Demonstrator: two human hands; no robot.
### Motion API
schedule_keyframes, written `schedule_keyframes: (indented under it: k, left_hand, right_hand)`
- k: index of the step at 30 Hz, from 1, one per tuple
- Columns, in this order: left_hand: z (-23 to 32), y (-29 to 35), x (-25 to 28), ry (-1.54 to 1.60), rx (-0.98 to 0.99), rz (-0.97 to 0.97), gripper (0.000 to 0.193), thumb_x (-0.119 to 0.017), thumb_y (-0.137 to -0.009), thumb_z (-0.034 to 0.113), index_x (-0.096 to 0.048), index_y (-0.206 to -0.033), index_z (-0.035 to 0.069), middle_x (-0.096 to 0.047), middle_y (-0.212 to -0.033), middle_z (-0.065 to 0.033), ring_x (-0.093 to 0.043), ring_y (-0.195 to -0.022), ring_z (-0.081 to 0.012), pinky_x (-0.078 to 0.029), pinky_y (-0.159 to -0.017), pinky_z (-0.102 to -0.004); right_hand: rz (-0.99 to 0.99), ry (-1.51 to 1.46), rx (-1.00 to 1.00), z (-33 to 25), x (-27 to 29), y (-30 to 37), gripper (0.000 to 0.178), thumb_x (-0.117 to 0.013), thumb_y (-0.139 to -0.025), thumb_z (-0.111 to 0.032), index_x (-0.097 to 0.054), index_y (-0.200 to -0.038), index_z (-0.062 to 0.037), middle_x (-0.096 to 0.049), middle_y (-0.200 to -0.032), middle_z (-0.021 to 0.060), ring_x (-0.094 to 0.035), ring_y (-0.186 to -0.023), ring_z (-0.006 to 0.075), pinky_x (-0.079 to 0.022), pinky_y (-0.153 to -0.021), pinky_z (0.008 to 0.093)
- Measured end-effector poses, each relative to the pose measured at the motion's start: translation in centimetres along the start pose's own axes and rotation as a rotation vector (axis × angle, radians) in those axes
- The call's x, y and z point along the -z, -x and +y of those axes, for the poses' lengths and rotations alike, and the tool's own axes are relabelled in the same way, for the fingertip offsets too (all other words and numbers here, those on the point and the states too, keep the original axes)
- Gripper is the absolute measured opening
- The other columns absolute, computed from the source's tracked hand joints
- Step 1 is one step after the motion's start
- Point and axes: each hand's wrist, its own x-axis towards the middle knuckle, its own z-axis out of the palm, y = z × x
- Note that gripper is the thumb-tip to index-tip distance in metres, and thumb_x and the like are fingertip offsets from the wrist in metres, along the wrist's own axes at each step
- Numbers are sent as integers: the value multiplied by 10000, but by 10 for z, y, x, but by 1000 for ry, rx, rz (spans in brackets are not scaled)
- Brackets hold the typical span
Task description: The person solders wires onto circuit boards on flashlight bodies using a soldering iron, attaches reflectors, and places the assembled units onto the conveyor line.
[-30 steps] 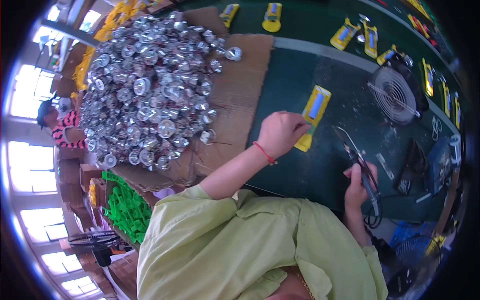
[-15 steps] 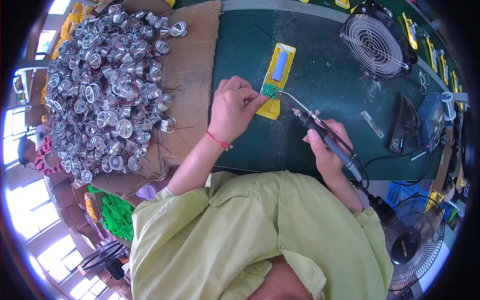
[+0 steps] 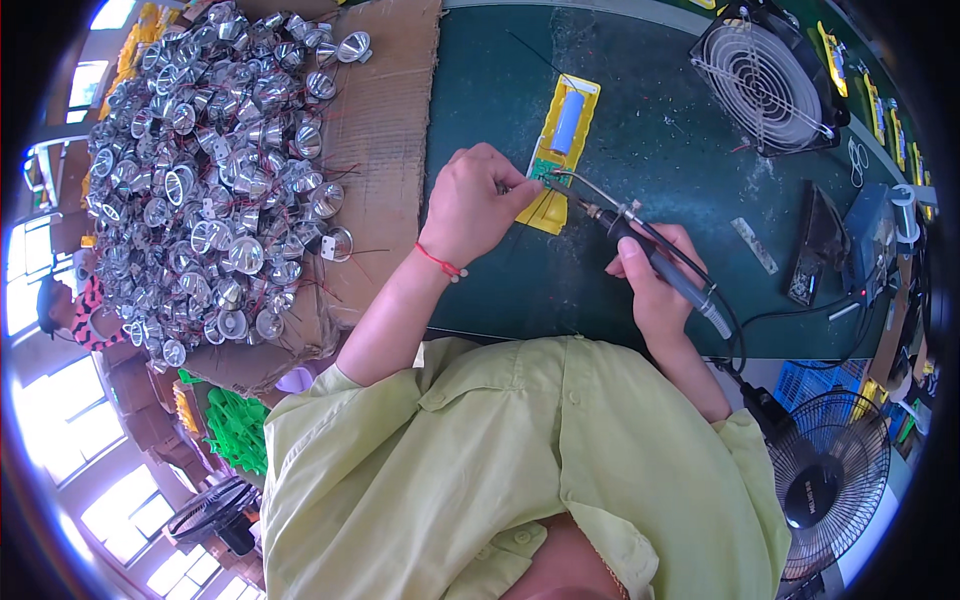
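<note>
A soldering iron (image 3: pixel 672 279) with a dark grip and a curved metal feed tube is held in my right hand (image 3: pixel 660 290), fingers wrapped round it. Its front end is at a small green circuit board (image 3: pixel 545 171). The board sits in a yellow plastic housing (image 3: pixel 549 216), below a blue cylindrical battery cell (image 3: pixel 567 122). My left hand (image 3: pixel 468 205) pinches at the board's left edge, thumb and forefinger together; what lies between the fingertips is too small to make out. Thin dark wires run across the housing's lower part, and another sticks out beyond its top end.
Silvery reflector cups (image 3: pixel 215 190) with thin wires lie heaped on cardboard (image 3: pixel 375 130) to the left. A square fan with a wire guard (image 3: pixel 765 85) stands at the far right. Nearer are a flat metal strip (image 3: pixel 754 246), a blue box (image 3: pixel 868 235) and a solder spool (image 3: pixel 904 212).
The whole view has shifted slightly. My left fingertips and the iron's front end stay close together at the board, and both hands keep their grips.
</note>
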Motion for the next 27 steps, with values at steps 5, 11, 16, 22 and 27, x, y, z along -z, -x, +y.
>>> schedule_keyframes:
  k: [5, 11, 16, 22, 27]
  left_hand:
    - [0, -3, 1, 91, 66, -62, 200, -704, -743, 184, -664, -726, -11, -546, -719, -80, -527, -632, -162, -420, -590, -282]
    - [-2, -2, 1, 78, 91, -65, 201, -707, -725, 219, -694, -751, 20, -597, -778, -124, -590, -653, -240, -460, -610, -336]
    - [-5, 1, 12, 5, -16, -31, 182, -695, -732, 188, -682, -749, 7, -620, -827, -121, -608, -689, -257, -481, -652, -333]
    - [-22, 16, 43, -114, -322, -13, 344, -677, -689, 75, -616, -1027, 49, -596, -1024, -119, -562, -989, -272, -439, -880, -349]
    - [-9, 16, 1, -660, -525, 155, 136, -610, -590, 147, -542, -701, 108, -498, -770, -45, -507, -812, -218, -407, -706, -344]
  right_hand:
    - [52, -75, 4, -4, 1, 2, 191, -642, -803, -39, -532, -927, 54, -613, -759, 117, -607, -594, 133, -507, -538, 231]
    - [101, -53, -7, -6, 17, 9, 190, -614, -817, -37, -518, -952, 57, -610, -752, 130, -607, -590, 140, -518, -546, 237]
    - [102, -68, 3, -8, 19, 15, 188, -609, -821, -42, -516, -954, 54, -608, -734, 128, -604, -588, 137, -511, -543, 232]
    - [110, -86, -25, -2, 24, 13, 185, -605, -825, -53, -517, -957, 44, -604, -708, 111, -592, -579, 126, -485, -539, 221]
    - [76, -72, 4, -4, 19, 12, 150, -576, -823, -40, -512, -938, 32, -585, -635, 95, -538, -534, 111, -436, -528, 226]
